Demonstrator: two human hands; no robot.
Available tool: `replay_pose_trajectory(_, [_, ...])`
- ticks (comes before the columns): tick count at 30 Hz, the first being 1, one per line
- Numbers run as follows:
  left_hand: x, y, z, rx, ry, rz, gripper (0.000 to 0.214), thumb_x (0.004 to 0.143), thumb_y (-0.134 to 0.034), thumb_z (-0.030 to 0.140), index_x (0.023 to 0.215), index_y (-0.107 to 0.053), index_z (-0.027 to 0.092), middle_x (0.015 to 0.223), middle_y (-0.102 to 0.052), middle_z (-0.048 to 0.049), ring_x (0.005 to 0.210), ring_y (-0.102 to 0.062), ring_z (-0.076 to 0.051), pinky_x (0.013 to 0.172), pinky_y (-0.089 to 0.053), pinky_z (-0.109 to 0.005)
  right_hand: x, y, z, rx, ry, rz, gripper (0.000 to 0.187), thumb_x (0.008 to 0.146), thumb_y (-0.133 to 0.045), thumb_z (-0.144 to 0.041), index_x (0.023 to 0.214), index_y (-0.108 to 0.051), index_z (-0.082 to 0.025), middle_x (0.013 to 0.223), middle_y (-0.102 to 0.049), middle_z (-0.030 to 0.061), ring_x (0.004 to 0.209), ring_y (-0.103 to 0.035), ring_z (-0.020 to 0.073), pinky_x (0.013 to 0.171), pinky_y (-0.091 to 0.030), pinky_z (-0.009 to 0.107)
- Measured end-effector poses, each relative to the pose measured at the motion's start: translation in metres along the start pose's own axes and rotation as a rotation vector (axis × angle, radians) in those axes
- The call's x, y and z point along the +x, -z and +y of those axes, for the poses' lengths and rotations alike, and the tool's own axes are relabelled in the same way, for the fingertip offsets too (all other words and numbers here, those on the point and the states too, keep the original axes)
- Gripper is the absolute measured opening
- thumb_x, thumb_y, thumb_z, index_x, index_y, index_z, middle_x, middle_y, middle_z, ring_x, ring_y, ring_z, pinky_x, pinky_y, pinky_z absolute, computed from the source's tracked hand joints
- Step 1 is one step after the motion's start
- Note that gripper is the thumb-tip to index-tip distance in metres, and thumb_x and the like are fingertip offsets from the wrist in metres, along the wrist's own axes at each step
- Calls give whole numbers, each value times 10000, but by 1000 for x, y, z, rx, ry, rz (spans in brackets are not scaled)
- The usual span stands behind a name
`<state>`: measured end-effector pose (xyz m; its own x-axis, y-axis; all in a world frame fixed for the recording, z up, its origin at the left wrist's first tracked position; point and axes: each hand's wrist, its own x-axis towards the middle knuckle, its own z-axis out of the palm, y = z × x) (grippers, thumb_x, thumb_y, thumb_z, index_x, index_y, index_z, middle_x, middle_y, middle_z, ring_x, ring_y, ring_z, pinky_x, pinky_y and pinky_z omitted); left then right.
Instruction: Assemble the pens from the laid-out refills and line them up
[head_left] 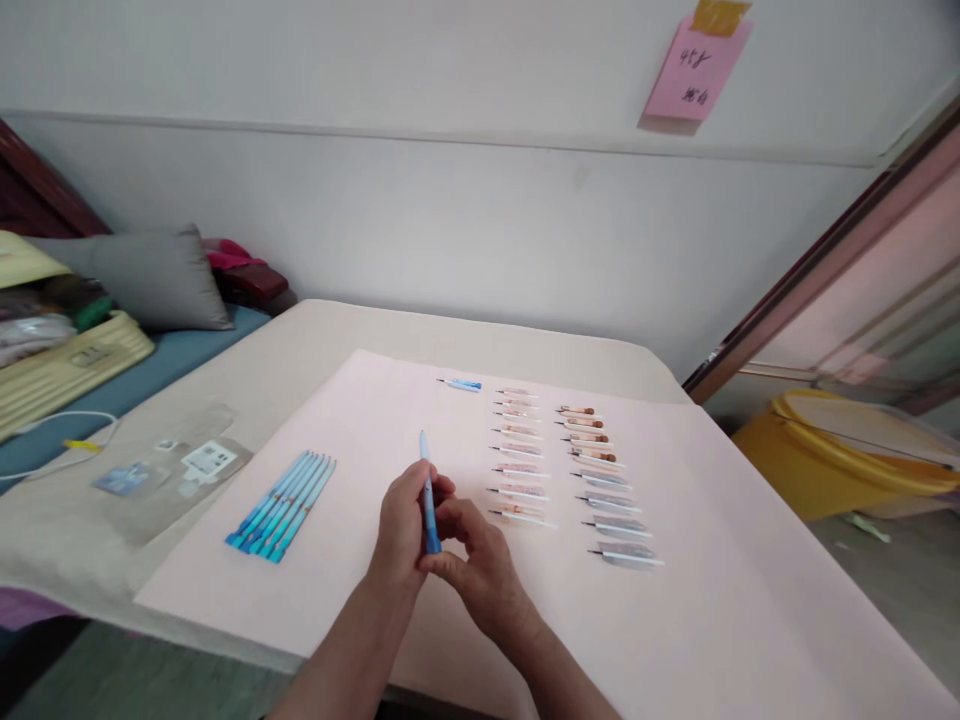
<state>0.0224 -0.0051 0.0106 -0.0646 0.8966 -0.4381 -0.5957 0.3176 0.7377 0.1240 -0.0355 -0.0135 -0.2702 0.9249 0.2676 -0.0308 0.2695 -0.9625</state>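
A light-blue pen [429,510] with a darker blue end is held upright between my two hands, its thin tip pointing away from me. My left hand [403,520] is closed around its middle. At the darker end, the thumb and fingers of my right hand [480,560] are closed on the pen. Several blue pens [285,505] lie side by side to the left of my hands. To the right are a column of pinkish printed pen pieces with dark tips [519,450] and another column of brown and grey ones [611,500].
A single small blue pen piece [460,384] lies near the back of the pale pink sheet [720,600]. Clear plastic bags [187,470] lie on the cloth-covered table at left. A yellow bin [810,470] stands beyond the right edge; a white wall [480,230] rises behind.
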Motion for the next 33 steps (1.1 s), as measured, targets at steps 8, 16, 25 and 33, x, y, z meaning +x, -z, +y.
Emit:
replay_pose_trajectory(8, [2,3,5,-81,-2,34,298,692,-607,438,785,-553,160,700,-600,-23,510,-557,-146,463,-429,-282,5,3,-9,-13,-28,-44,403,689,-720,-391,997,-553,-193,913,-632,31,836,-603,179,788,-481,315])
replay_pose_trajectory(16, [15,12,14,-215,-11,134,151,748,-594,283,749,-569,134,661,-612,-53,563,-575,-123,568,-477,-253,3,0,-5,-35,-37,-57,253,763,-652,-255,1005,-591,-213,901,-639,14,816,-601,153,778,-485,293])
replay_pose_trajectory(25, [10,9,14,-186,21,80,173,743,-608,306,780,-575,141,689,-612,-49,575,-578,-132,544,-481,-261,4,-1,-3,-30,-83,1,191,759,-636,-259,941,-609,-207,835,-643,4,759,-593,147,709,-479,264])
replay_pose_trajectory(33, [19,14,14,-120,-158,-22,187,757,-607,314,791,-603,130,731,-620,-52,645,-586,-122,612,-485,-243,6,-8,8,95,-242,112,127,802,-521,-232,910,-556,-175,645,-572,-32,490,-541,92,475,-438,207])
